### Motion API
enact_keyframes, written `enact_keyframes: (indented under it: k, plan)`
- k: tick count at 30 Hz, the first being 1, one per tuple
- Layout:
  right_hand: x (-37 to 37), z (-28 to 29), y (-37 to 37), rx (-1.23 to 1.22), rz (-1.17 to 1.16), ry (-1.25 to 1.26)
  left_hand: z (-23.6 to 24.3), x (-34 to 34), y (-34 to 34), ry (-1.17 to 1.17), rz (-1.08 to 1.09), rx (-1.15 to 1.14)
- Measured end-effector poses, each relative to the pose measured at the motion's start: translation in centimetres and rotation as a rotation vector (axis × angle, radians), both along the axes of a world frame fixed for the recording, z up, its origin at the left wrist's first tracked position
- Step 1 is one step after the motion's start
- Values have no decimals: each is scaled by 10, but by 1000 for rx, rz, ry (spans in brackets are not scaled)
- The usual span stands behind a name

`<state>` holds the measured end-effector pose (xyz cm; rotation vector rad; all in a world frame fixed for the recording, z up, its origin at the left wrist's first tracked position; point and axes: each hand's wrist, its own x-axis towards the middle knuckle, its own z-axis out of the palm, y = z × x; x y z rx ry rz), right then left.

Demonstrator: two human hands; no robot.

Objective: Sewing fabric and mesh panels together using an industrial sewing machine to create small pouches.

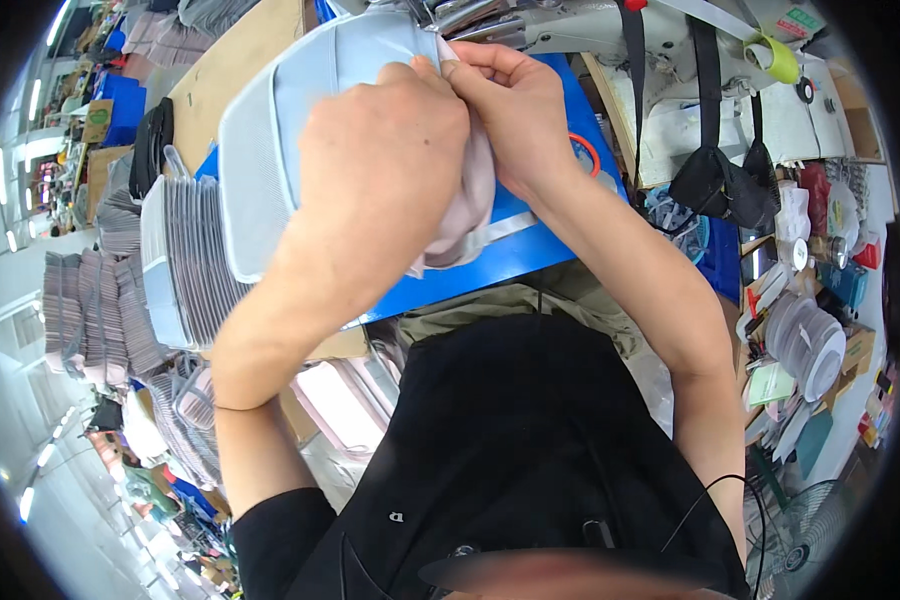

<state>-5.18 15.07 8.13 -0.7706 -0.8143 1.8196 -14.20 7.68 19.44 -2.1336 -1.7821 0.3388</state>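
Note:
A light blue padded fabric panel (255,170) with mesh and corded edges lies across the blue work surface (470,265) under my hands. Soft pale pink fabric (467,215) bunches along its right side. My left hand (385,140) is closed over the panel, its fingertips pinching the edge close to the sewing machine's metal parts. Right beside it, my right hand (518,105) pinches the pink fabric at that same edge with thumb and fingers. The two hands almost touch. What lies under the left palm is hidden.
A pale sewing machine (620,40) stands at the far side, black straps (707,85) hanging over it. Stacked panels (195,255) rise on the left, beside a tan board (232,75). An orange ring (586,152) lies right of my hand. Spools and tools (805,345) crowd the right.

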Motion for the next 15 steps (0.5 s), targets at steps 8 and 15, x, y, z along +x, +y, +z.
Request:
enact_keyframes:
  k: [8,15]
  plan:
    - [4,-6,-6,152,-1,3,-12,10,5,-139,20,17]
    - [2,-14,0,321,-28,-38,-18,4,26,-329,131,9]
